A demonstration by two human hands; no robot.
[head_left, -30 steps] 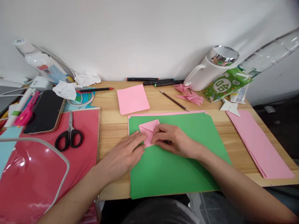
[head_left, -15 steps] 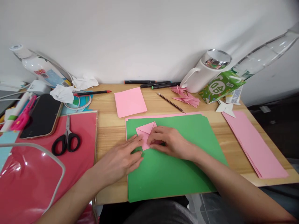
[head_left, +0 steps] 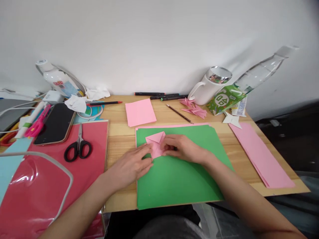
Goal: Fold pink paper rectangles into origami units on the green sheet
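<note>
A small folded pink paper with a triangular flap along its top lies on a stack of green sheets. My left hand rests at its left side, fingers stretched out and the fingertips pressing on the paper. On the other side, my right hand has its thumb and fingers curled together at the paper's right edge, pinching it. Part of that edge is hidden behind the right fingers.
Black-handled scissors lie on a red folder at left, near a phone. Behind are pink squares, a pencil and pink folded pieces. A white mug and pink strips stand and lie at right.
The camera view has shifted slightly, so the whole desk appears moved. Both hands stay at the folded pink paper; the right fingers have shifted slightly along its right edge.
</note>
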